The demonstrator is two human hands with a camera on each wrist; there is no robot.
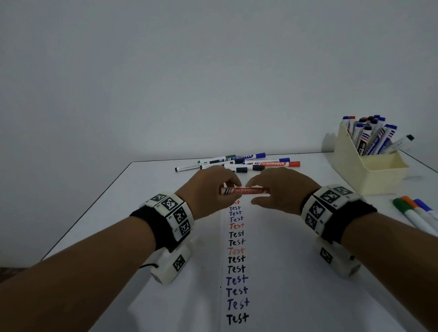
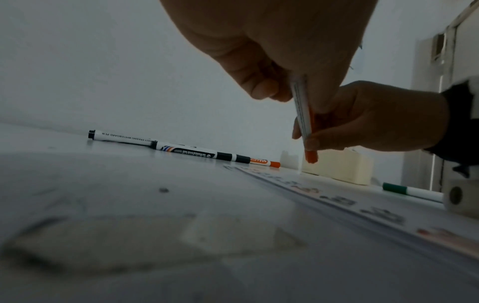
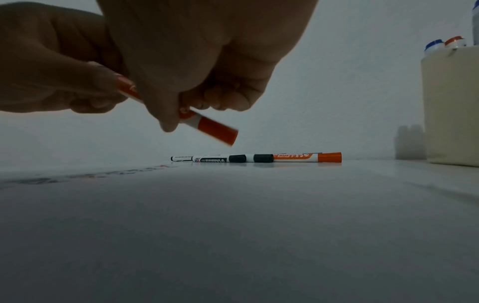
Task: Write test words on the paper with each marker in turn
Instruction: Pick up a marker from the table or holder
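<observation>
A red whiteboard marker (image 1: 244, 190) lies level between both hands, a little above the paper (image 1: 269, 277). My left hand (image 1: 209, 191) pinches its left end and my right hand (image 1: 280, 188) grips its right end. The right wrist view shows the marker's red cap (image 3: 216, 132) sticking out past my right fingers; the left wrist view shows the marker (image 2: 303, 114) end-on, running from my left fingers into my right hand (image 2: 373, 121). A column of the word "Test" (image 1: 236, 259) in black, blue and red runs down the paper below the hands.
Several capped markers (image 1: 238, 162) lie in a row behind the hands. A cream box (image 1: 370, 168) holding several markers stands at the back right. Three more markers (image 1: 415, 214), capped green, orange and blue, lie at the right edge. A grey wall rises behind the table.
</observation>
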